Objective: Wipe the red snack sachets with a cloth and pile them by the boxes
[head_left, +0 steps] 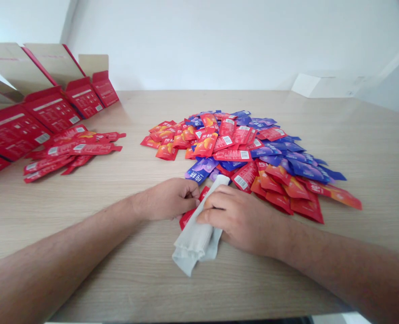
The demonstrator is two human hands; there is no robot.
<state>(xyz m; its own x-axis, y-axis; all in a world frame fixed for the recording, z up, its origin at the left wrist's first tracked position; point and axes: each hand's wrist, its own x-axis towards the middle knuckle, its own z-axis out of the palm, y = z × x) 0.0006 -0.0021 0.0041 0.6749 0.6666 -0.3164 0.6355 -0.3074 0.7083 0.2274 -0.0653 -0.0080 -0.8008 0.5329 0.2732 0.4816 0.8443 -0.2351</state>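
1. Holding the grey cloth (195,238), the right hand (243,220) lies over its upper part, with the fingers bent across the fabric. The left hand (167,199) is close beside it, and its fingers curl at the cloth's edge. The hands are near together, but I cannot tell if the left one really pinches the cloth.
2. The cloth seems soft and very light, so it will bend and not keep its shape. A good place to take hold is the folded part near the upper end, where the layers look thicker.
3. Its long axis runs on a slant, from the upper end near the pile down to the loose end at lower left, which points toward the person.
4. The cloth lies on the bench (145,288), at lower middle of the frame. A red sachet (186,218) is partly under it and under the hands; this sachet looks thin, light and maybe slippery.
5. Just above the hands is a large pile of sachets (233,144) in red and blue. At left is a group of red sachets (73,150), and upper left stand red cardboard cartons (13,130).
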